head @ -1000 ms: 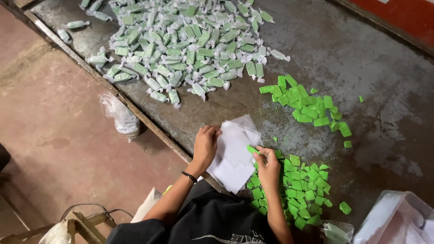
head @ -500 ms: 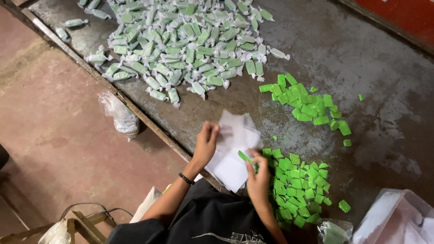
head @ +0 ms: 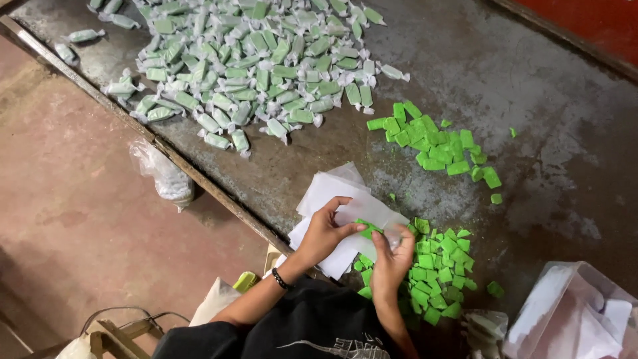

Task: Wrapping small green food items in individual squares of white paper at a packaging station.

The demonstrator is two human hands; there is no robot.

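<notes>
A bright green candy block (head: 367,229) lies on the top sheet of a stack of thin white wrapper sheets (head: 332,193), at the near edge of a grey metal table (head: 531,80). Both hands meet on it.

The left hand (head: 323,233) rests on the sheets with the thumb and forefinger pinching the block's left end; the remaining fingers are curled loosely above the paper. A dark band sits on that wrist. The right hand (head: 392,256) approaches from below, its fingertips pressed together against the block's right end and a fold of translucent wrapper. Whether the wrapper fully encloses the block cannot be determined.

Immediately to the right of the hands lies a near pile of unwrapped green blocks (head: 442,272), touching the sheet stack's edge. A second pile of green blocks (head: 432,143) lies farther back on the table, well apart from the first. At the far left spreads a broad heap of wrapped candies (head: 252,66) with twisted white ends.

A clear plastic bag (head: 163,174) hangs below the table's left rim. A pale bag holding white paper (head: 578,316) stands at the lower right.
</notes>
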